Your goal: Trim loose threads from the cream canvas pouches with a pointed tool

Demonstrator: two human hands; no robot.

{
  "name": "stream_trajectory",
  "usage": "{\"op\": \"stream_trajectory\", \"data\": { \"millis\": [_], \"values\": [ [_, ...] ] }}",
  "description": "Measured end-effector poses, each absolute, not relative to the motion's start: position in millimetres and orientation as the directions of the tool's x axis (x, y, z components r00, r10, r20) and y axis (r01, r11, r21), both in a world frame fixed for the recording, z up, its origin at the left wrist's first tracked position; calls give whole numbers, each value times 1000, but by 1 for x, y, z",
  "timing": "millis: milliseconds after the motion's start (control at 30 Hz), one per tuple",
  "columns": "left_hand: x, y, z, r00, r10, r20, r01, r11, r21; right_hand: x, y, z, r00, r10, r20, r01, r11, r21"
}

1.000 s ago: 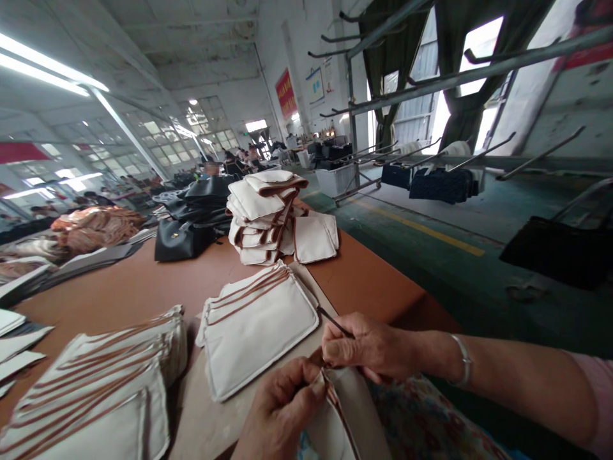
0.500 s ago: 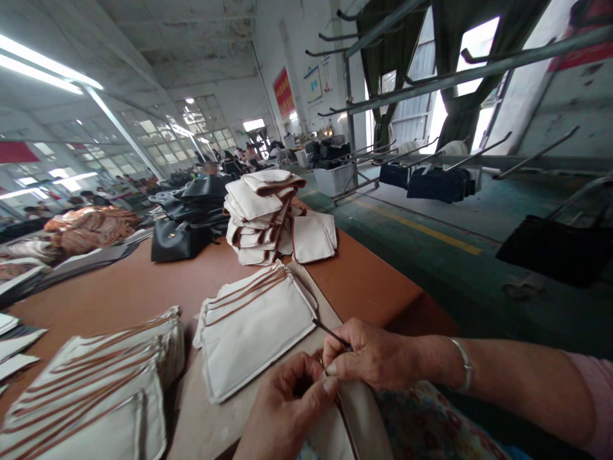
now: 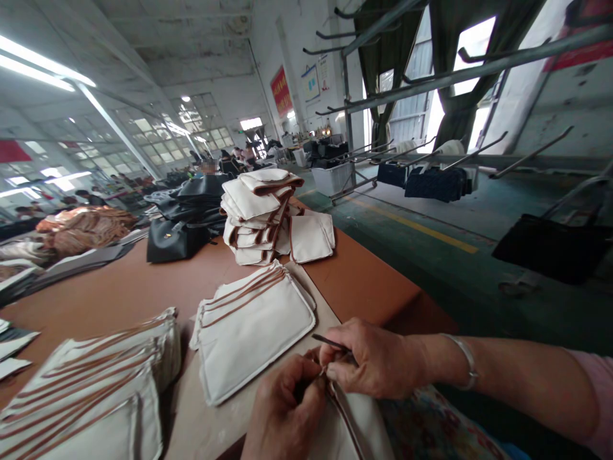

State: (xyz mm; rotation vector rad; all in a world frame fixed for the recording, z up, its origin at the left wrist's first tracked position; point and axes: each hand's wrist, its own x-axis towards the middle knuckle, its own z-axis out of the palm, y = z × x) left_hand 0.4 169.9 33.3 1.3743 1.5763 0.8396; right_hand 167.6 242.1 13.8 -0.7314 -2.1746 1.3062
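My left hand (image 3: 290,402) is closed, pinching the brown-trimmed end of a cream bag piece (image 3: 357,418) near my lap. Opposite it, my right hand (image 3: 371,358) is closed too, its fingertips meeting the left ones at the same trim. A thin dark tool (image 3: 330,342) sticks out of the right hand toward the left; its kind does not show. Fingers hide the exact spot being gripped. Just beyond the hands, a small stack of cream bag pieces (image 3: 253,338) with brown strips lies on a beige board (image 3: 191,409).
Another stack of cream pieces (image 3: 96,396) fans out at the left front. Farther back on the brown table (image 3: 368,268) stand a folded cream pile (image 3: 256,211) and black bags (image 3: 175,239). A metal rack (image 3: 383,102) with hanging bags stands to the right.
The tool in my right hand has tilted, lying flatter and reaching less far past the fingers. Both hands stay at the trim. The view has shifted slightly.
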Motion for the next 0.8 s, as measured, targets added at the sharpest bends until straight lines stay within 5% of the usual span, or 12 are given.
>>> {"op": "stream_trajectory", "data": {
  "millis": [167,333,467,633,733,800],
  "values": [
    [-8,173,23,-9,973,-232,370,219,903,165,240,3,-651,604,460,73,652,-755],
    [-18,173,15,101,910,-402,-54,409,911,170,243,-11,-634,328,701,-124,851,-510],
    [-11,172,22,94,891,-443,-238,452,860,177,244,-11,-640,202,742,-63,948,-313],
    [-8,175,19,221,860,-460,-122,493,862,182,244,-11,-720,123,683,78,992,-96],
    [-10,174,16,233,892,-388,-74,414,907,183,241,-13,-730,129,671,47,989,-140],
    [-11,173,17,245,918,-312,-54,334,941,185,240,-11,-715,248,654,-23,926,-376]
  ]
}}
